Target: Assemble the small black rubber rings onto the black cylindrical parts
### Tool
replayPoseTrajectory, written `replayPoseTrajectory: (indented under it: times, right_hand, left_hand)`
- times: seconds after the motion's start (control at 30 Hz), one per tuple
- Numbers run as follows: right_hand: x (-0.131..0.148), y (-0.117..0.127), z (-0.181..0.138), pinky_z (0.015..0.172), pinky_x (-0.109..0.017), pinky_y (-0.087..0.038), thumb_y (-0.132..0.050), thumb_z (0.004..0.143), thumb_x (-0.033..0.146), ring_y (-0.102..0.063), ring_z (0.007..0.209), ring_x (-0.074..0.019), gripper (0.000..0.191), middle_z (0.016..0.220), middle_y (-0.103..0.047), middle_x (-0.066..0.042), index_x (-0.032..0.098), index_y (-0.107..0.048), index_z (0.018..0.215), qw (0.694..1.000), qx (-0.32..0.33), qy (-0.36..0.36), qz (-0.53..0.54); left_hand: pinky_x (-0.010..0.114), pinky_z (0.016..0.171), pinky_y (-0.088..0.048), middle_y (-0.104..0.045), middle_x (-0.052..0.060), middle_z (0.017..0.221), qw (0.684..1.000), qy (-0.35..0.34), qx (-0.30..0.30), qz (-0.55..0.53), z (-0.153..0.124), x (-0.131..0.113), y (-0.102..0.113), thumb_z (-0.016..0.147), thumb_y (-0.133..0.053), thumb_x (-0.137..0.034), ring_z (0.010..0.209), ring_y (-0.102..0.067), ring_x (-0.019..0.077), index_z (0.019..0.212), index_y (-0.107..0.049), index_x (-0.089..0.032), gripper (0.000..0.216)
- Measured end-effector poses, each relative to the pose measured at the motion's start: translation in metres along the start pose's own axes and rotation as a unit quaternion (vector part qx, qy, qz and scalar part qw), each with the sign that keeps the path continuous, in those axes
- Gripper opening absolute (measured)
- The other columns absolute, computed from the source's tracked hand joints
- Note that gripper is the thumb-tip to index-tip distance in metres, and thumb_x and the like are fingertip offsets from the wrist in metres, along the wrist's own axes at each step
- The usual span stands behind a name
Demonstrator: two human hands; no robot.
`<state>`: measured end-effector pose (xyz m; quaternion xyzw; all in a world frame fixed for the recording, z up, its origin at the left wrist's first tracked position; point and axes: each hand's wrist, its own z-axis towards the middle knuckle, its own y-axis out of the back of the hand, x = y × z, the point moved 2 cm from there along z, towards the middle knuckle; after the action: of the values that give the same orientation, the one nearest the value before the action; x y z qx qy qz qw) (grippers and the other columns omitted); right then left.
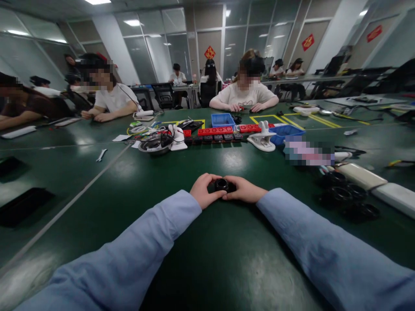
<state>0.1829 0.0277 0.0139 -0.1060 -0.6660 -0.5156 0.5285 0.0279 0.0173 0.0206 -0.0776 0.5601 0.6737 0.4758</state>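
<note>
Both my hands close around a small black ring-shaped part [221,184] with a round opening on top, just above or on the green table. My left hand [204,191] grips it from the left, thumb across the near side. From the right, my right hand [245,190] holds it, with its thumb meeting the left thumb in front. A dark piece shows between the ring and my right fingers; whether it belongs to the same part I cannot tell. Several similar black ring-shaped parts [340,193] lie to the right, beyond my right forearm.
Ahead stand red socket strips [215,131], a white clamp [262,137], a blue tray [223,120] and a metal bowl [155,144] with cables. A wrench [101,155] lies left. White power strips [394,194] lie right. Across the table a person [244,93] works with both hands.
</note>
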Motion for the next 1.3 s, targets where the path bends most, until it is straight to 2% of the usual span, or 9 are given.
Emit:
replayPoseTrajectory:
  times: [0.2,0.27,0.37,0.47,0.57,0.7,0.87,1.03,1.3]
  right_hand:
    - [0.004,-0.005,-0.005,0.056,-0.026,-0.036,-0.067,0.053,0.037,-0.048,0.064,-0.0151,0.038,0.071,-0.053,-0.001,0.015,-0.051,0.079,0.984,-0.097,-0.050,-0.144]
    - [0.005,-0.007,-0.008,0.061,-0.028,-0.037,-0.067,0.053,0.042,-0.050,0.069,-0.0174,0.043,0.076,-0.054,-0.003,0.015,-0.052,0.083,0.980,-0.107,-0.041,-0.164]
    - [0.005,-0.007,-0.010,0.073,-0.033,-0.038,-0.067,0.052,0.045,-0.051,0.085,-0.0211,0.059,0.094,-0.055,-0.006,0.017,-0.049,0.101,0.985,-0.107,-0.003,-0.135]
    - [0.003,-0.005,-0.010,0.083,-0.036,-0.035,-0.067,0.054,0.041,-0.048,0.096,-0.0220,0.068,0.106,-0.052,-0.007,0.017,-0.042,0.113,0.993,-0.073,0.034,-0.089]
    - [0.003,-0.002,-0.011,0.083,-0.036,-0.036,-0.066,0.057,0.034,-0.049,0.095,-0.0207,0.061,0.103,-0.054,-0.006,0.016,-0.045,0.111,0.997,-0.017,0.056,-0.049]
    - [0.001,0.003,-0.014,0.075,-0.033,-0.040,-0.058,0.065,0.022,-0.053,0.083,-0.0180,0.040,0.090,-0.058,-0.005,0.011,-0.050,0.102,0.999,0.034,0.014,-0.004]
    - [0.000,0.004,-0.016,0.077,-0.031,-0.040,-0.055,0.068,0.018,-0.052,0.083,-0.0156,0.036,0.092,-0.057,-0.004,0.011,-0.049,0.103,0.998,0.045,-0.006,0.037]
    - [0.002,0.004,-0.014,0.079,-0.032,-0.039,-0.055,0.069,0.020,-0.051,0.087,-0.0161,0.034,0.093,-0.057,-0.005,0.010,-0.049,0.101,0.998,0.056,0.032,0.009]
    - [0.005,0.017,-0.006,0.080,-0.031,-0.039,-0.058,0.068,0.023,-0.051,0.088,-0.0159,0.041,0.098,-0.056,-0.004,0.013,-0.048,0.106,0.992,0.122,0.005,-0.035]
  left_hand:
    - [0.032,0.074,-0.040,-0.053,0.002,0.082,0.998,0.021,-0.024,0.062,-0.004,-0.007,-0.002,0.061,-0.064,-0.038,0.081,-0.049,0.0183,0.090,-0.053,-0.018,0.037]
    - [0.032,0.075,-0.040,-0.053,0.002,0.084,0.998,0.014,-0.020,0.055,-0.005,-0.008,-0.002,0.062,-0.064,-0.037,0.084,-0.049,0.0185,0.090,-0.053,-0.018,0.036]
    - [0.032,0.076,-0.040,-0.054,0.003,0.089,0.999,-0.001,-0.019,0.041,-0.005,-0.008,-0.002,0.063,-0.064,-0.035,0.088,-0.048,0.0189,0.091,-0.053,-0.017,0.035]
    - [0.030,0.073,-0.041,-0.054,0.004,0.090,0.999,-0.015,-0.017,0.026,-0.005,-0.006,-0.003,0.064,-0.062,-0.033,0.087,-0.049,0.0183,0.093,-0.053,-0.016,0.035]
    - [0.028,0.066,-0.043,-0.054,0.003,0.089,1.000,-0.020,0.004,0.002,-0.004,-0.002,-0.005,0.066,-0.061,-0.032,0.083,-0.050,0.0168,0.096,-0.053,-0.017,0.034]
    - [0.026,0.063,-0.043,-0.054,0.005,0.095,0.999,-0.041,0.010,-0.015,-0.004,0.000,-0.006,0.066,-0.060,-0.031,0.085,-0.050,0.0171,0.100,-0.052,-0.016,0.038]
    - [0.026,0.064,-0.043,-0.053,0.005,0.092,0.998,-0.046,0.026,-0.026,-0.003,0.001,-0.006,0.067,-0.059,-0.030,0.083,-0.050,0.0167,0.104,-0.051,-0.016,0.040]
    - [0.026,0.065,-0.042,-0.050,0.003,0.086,0.997,-0.058,0.044,-0.036,-0.002,0.001,-0.005,0.069,-0.057,-0.031,0.079,-0.049,0.0151,0.113,-0.046,-0.019,0.047]
    - [0.026,0.067,-0.042,-0.050,0.002,0.087,0.994,-0.054,0.079,-0.047,0.002,0.003,0.000,0.068,-0.059,-0.031,0.080,-0.049,0.0145,0.108,-0.050,-0.021,0.043]
